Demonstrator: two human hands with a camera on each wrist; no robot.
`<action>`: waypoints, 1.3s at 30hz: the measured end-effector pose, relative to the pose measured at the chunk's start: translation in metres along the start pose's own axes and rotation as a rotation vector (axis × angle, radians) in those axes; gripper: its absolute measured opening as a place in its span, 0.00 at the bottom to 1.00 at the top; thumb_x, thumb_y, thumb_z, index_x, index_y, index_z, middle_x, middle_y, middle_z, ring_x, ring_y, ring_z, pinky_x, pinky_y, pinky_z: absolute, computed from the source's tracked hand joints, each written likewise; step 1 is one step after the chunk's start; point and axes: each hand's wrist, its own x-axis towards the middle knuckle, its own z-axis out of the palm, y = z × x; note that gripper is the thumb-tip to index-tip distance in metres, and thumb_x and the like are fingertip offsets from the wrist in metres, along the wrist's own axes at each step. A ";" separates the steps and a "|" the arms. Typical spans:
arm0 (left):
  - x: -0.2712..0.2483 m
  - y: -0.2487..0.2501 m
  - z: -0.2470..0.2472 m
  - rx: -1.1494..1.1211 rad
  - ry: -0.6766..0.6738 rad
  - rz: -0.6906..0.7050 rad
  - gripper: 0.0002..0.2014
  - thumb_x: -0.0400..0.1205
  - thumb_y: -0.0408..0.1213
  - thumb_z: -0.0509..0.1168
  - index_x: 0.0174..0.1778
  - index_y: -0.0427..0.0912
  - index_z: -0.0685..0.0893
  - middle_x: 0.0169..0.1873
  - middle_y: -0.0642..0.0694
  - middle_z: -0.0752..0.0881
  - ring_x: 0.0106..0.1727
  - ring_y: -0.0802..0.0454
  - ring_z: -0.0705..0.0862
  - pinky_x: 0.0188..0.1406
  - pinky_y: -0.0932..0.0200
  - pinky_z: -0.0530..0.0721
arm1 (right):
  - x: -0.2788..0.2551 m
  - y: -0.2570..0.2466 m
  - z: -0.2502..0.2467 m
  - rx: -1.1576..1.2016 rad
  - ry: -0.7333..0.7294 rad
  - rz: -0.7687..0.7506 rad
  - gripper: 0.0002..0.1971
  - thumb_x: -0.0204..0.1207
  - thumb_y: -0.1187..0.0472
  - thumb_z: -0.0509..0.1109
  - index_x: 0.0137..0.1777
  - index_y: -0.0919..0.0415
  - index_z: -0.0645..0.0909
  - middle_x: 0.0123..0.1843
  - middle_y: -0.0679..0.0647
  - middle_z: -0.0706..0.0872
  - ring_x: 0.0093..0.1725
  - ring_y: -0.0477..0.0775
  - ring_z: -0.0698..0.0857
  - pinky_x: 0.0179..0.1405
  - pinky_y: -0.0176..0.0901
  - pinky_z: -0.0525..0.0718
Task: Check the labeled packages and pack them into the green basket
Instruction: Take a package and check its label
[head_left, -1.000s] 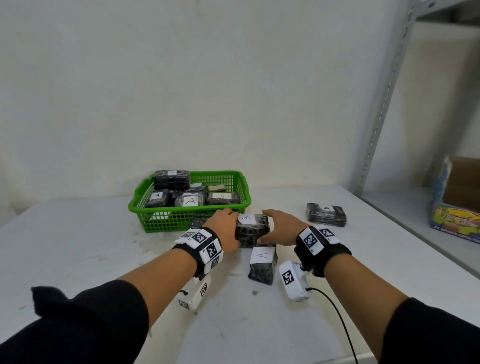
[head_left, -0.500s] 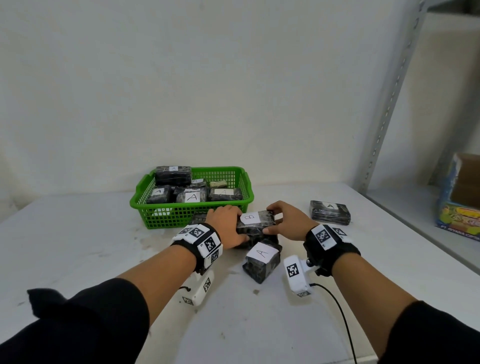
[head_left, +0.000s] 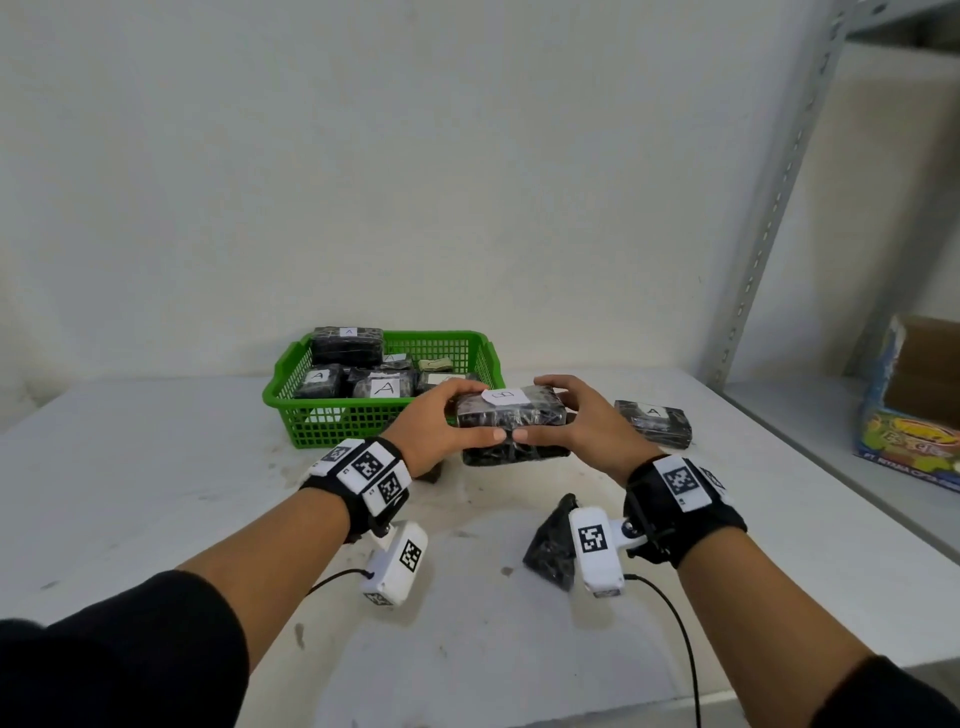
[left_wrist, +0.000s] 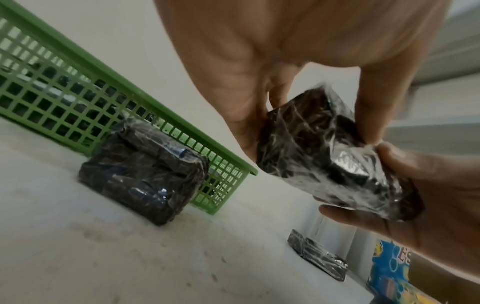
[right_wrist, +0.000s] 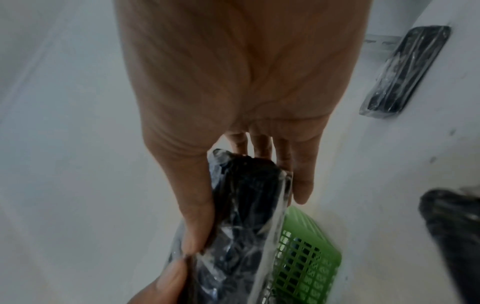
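Package B (head_left: 511, 413), gripped between both hands' fingers (head_left: 550, 387)

Storeroom (bare wall (head_left: 415, 182)): slotted metal shelving (head_left: 769, 218), white packing table (head_left: 156, 493)

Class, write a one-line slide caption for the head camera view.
Both hands, left hand and right hand, hold a B-labelled package above the table, near the green basket.

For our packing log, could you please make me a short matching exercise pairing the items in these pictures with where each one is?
Items
1. Black plastic-wrapped package labelled B
2. Green plastic mesh basket
3. Black wrapped package labelled A, on the right
4. Colourful printed carton

Places
a. On the shelf
b. Flat on the table, nobody touching it
c. Between both hands
d. On the table, holding packages

Pairs: 1-c, 2-d, 3-b, 4-a
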 end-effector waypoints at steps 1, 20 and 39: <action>-0.002 -0.001 -0.002 -0.050 -0.017 -0.015 0.42 0.59 0.59 0.81 0.70 0.54 0.79 0.61 0.54 0.86 0.60 0.59 0.86 0.64 0.58 0.84 | 0.000 -0.001 0.002 0.016 0.010 -0.007 0.39 0.67 0.62 0.89 0.77 0.53 0.76 0.66 0.54 0.84 0.56 0.49 0.89 0.40 0.33 0.89; -0.018 -0.014 -0.031 -0.334 -0.014 -0.034 0.37 0.62 0.48 0.85 0.68 0.45 0.84 0.59 0.49 0.90 0.63 0.51 0.87 0.73 0.44 0.78 | 0.011 -0.013 0.037 0.211 -0.063 -0.063 0.43 0.59 0.58 0.91 0.76 0.58 0.78 0.66 0.54 0.90 0.65 0.54 0.90 0.67 0.54 0.89; -0.017 -0.002 -0.036 -0.557 0.003 -0.043 0.39 0.60 0.46 0.85 0.65 0.33 0.83 0.59 0.38 0.89 0.62 0.40 0.87 0.67 0.44 0.83 | 0.011 -0.008 0.031 0.317 -0.083 -0.069 0.35 0.63 0.62 0.88 0.72 0.62 0.82 0.65 0.58 0.92 0.64 0.57 0.91 0.66 0.54 0.89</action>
